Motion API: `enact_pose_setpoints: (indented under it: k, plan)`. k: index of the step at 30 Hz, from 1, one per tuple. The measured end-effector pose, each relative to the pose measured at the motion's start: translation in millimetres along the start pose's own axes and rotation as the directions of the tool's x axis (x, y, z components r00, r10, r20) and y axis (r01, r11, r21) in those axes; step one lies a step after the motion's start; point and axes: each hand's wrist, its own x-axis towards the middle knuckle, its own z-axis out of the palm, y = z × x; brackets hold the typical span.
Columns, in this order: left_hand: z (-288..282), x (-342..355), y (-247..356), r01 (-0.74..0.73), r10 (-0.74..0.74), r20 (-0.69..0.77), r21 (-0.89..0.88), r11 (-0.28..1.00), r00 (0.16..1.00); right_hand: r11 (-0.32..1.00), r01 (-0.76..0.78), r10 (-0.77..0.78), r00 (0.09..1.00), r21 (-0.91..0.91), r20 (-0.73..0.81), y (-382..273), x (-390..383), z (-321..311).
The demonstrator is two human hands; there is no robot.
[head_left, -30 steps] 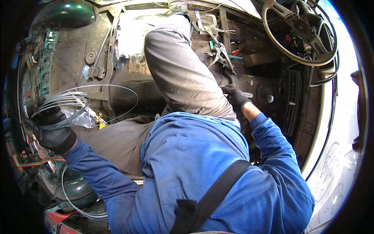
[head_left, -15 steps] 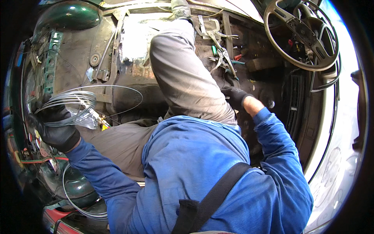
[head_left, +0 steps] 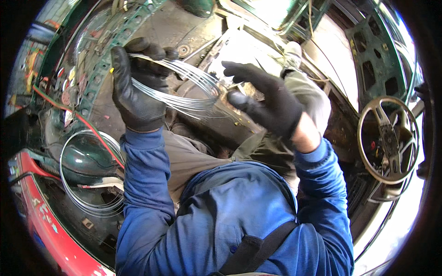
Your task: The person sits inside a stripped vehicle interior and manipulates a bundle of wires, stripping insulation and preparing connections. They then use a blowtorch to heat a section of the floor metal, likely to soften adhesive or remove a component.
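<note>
A coil of thin silvery wire (head_left: 202, 87) lies across the palm of my left hand (head_left: 140, 92), its loops reaching to the right. That hand wears a black glove, and its fingers curl around the near end of the coil. On the other side, my right hand (head_left: 269, 99), also in a black glove, is held up just beyond the coil's far end. Its fingers and thumb are spread, with nothing between them, and a small gap separates it from the wire.
A second wire coil (head_left: 63, 172) rests at the lower left by a dark green rounded panel (head_left: 83, 154). A red-and-green hose (head_left: 88, 125) crosses above it. A red panel (head_left: 60, 234) borders the left; a steering wheel (head_left: 361, 138) stands at the right. A green perforated rail (head_left: 96, 80) runs upper left.
The coil in my left hand has come inward from the far left. My right hand has risen from beside my right leg toward it. The view has turned to the left.
</note>
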Motion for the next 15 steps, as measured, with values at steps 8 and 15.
enact_pose_setpoints:
  k: [8, 15]
  plan:
    - [-3, -2, -2, -0.119, 0.131, -0.152, 0.086, 0.989, 0.98, 0.998, -0.052, 0.052, 0.999, 0.02, 0.01, 16, 24, 50]
    - [-18, -2, -14, -0.154, 0.169, -0.374, 0.07, 0.986, 0.912, 0.992, 0.032, -0.058, 0.973, -0.12, -0.221, 33, 24, 74]
